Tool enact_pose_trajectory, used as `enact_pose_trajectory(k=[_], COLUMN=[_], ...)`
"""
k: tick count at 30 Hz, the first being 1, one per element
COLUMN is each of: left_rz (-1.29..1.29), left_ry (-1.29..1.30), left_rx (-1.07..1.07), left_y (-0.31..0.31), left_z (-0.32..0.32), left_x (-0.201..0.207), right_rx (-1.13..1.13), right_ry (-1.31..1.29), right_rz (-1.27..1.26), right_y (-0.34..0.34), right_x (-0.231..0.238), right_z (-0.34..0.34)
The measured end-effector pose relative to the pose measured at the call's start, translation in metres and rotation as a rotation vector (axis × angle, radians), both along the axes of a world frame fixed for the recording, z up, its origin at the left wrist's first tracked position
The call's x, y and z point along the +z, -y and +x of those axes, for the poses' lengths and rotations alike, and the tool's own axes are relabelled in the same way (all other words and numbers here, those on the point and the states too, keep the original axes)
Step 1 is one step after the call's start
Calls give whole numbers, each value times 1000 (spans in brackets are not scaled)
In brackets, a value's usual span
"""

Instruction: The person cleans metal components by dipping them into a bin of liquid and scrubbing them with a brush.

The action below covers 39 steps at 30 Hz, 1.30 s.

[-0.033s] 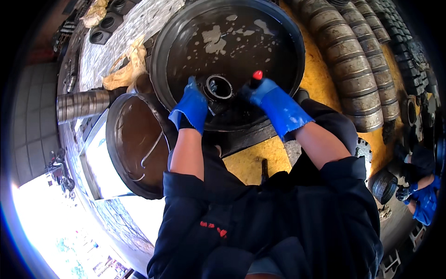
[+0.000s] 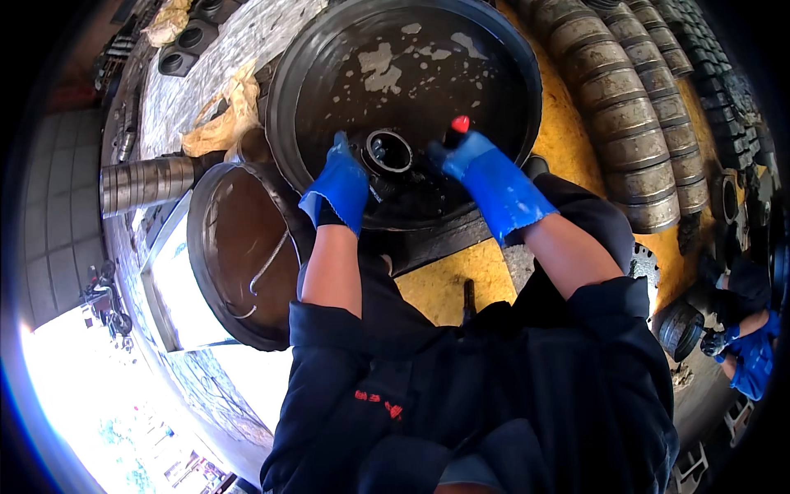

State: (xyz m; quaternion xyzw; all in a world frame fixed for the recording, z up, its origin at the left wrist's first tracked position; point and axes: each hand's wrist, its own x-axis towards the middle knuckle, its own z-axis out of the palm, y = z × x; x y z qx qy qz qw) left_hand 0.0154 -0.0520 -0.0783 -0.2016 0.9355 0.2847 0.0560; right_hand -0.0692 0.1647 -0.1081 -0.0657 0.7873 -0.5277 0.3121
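Note:
A wide dark round tub [image 2: 284,99] of murky liquid, with pale foam on top, stands before me. At its near side is a dark metal part [image 2: 388,153] with a round open bore, low in the tub. My left hand [image 2: 337,177], in a blue rubber glove, grips this part by its left side. Gloved alike, my right hand [image 2: 473,160] is closed round a tool with a red-ended dark handle [image 2: 458,128], just right of the bore. The tool's working end is hidden, so I cannot tell its kind or whether it touches the metal part.
A second tub [image 2: 247,255] of brown liquid, with a bent metal hook [image 2: 269,267], stands at the left. Stacked metal rings [image 2: 634,156] line the right on a yellow surface. A crumpled plastic bag [image 2: 226,115] lies far left. A co-worker's gloved hands [image 2: 717,340] hold a ring at far right.
My right hand and the red-ended tool have shifted slightly up and to the right. The left hand stays on the metal part, nearly still.

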Motion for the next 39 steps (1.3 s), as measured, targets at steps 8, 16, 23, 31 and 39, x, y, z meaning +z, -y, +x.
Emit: enact_pose_trajectory(k=[8,16,23,31,39], left_rz=[-1,-111,-312,-333,325], left_ry=[11,44,110,111,-36], left_rx=[28,-27,-64,-91,183], left_y=[8,-5,-7,-11,-3], left_z=[3,-1,12,6,-12], left_x=[2,10,22,21,-2], right_rx=[80,118,78,35,-270], right_ry=[99,66,80,34,-46], right_rz=[-333,-56,-64,-128,60], right_y=[25,-8,-5,-4,-4], right_x=[5,-25,-21,-24,-23], right_z=[19,5,0,-1,-3])
